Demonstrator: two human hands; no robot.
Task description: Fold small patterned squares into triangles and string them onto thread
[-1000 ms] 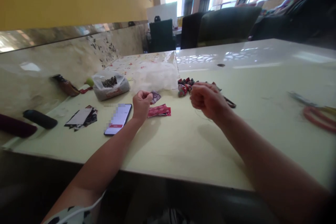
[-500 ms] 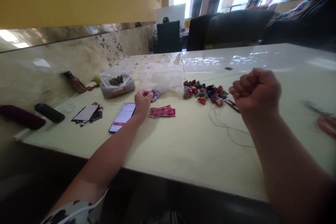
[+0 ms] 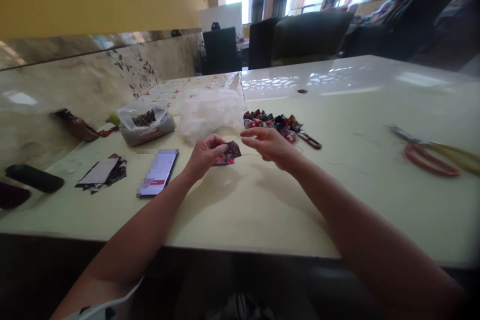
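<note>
My left hand [image 3: 207, 155] pinches a small dark patterned cloth piece [image 3: 233, 149] between thumb and fingers, just above the table. Beneath it lies a stack of red cloth pieces [image 3: 226, 161], mostly hidden by the hand. A thin thread [image 3: 248, 154] runs from the cloth toward my right hand [image 3: 272, 146]. That hand is close by on the right, its fingers drawn together at the thread; whether a needle is in them cannot be made out. Behind it sits a pile of small gathered cloth bundles [image 3: 272, 120], with dark-handled snips [image 3: 310, 140] beside them.
At left are a phone [image 3: 159, 175], a stack of cloth pieces [image 3: 100, 172], a dark thread spool [image 3: 35, 178] and a plastic bag [image 3: 148, 133] of dark bits. Clear plastic sheeting [image 3: 208, 112] lies behind my hands. Red-handled scissors [image 3: 431, 160] rest at right.
My right hand has come from a raised fist at the far right, with thread stretched out, back near the cloth. My left hand still holds the cloth. The view has shifted right.
</note>
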